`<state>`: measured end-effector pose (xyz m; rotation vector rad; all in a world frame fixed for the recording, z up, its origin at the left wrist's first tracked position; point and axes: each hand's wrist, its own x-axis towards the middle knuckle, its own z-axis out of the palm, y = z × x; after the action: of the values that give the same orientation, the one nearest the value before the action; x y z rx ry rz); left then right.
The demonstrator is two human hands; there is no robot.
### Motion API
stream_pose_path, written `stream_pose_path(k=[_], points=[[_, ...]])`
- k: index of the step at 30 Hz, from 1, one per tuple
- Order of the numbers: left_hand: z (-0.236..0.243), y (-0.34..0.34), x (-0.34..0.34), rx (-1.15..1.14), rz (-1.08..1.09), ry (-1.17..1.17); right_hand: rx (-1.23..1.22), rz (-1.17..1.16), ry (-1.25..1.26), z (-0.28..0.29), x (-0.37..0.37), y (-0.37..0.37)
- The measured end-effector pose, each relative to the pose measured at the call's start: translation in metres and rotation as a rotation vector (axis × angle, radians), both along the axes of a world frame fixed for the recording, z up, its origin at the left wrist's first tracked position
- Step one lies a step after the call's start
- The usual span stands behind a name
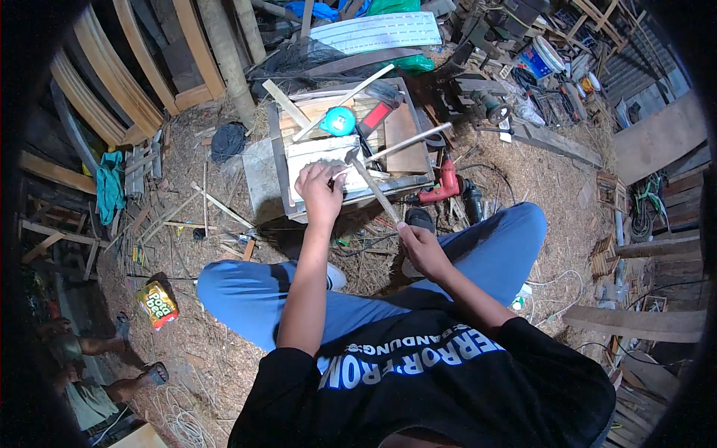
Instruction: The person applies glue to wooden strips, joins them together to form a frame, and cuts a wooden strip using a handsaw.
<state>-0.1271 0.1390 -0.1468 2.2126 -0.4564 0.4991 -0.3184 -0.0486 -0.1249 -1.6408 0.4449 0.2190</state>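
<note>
My right hand grips a hammer by the lower part of its wooden handle. The hammer's head rests close to the fingertips of my left hand, above a white board on a low wooden worktable. My left fingers are pinched together at the board's near edge; what they hold is too small to make out. Beyond the board lie a turquoise tape measure and a red-and-black tool. A thin wooden stick reaches out past the table's right side.
On the ground right of the table is a red power drill with a cord. Curved wooden frames lean at the far left. A yellow snack bag lies at left, near another person's legs. Wood scraps and shavings cover the floor.
</note>
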Motion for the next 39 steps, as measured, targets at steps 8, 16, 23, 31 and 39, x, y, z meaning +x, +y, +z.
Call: stream_pose_path(k=[8,16,23,31,39], points=[[0.003,-0.004,0.001,-0.004,0.047,0.000,-0.175,0.021,0.011,-0.003,0.004,-0.007],[0.003,-0.004,-0.001,0.032,0.050,-0.021,-0.270,0.015,0.014,0.008,0.007,-0.012],[0.002,0.002,0.005,0.057,0.060,-0.013,-0.242,0.034,0.118,-0.002,0.009,-0.014],[0.005,0.001,0.002,0.033,0.034,0.012,-0.271,0.003,-0.044,0.029,0.012,-0.008],[0.003,0.001,0.004,0.033,0.019,0.041,-0.274,0.012,0.085,0.035,0.010,-0.007]])
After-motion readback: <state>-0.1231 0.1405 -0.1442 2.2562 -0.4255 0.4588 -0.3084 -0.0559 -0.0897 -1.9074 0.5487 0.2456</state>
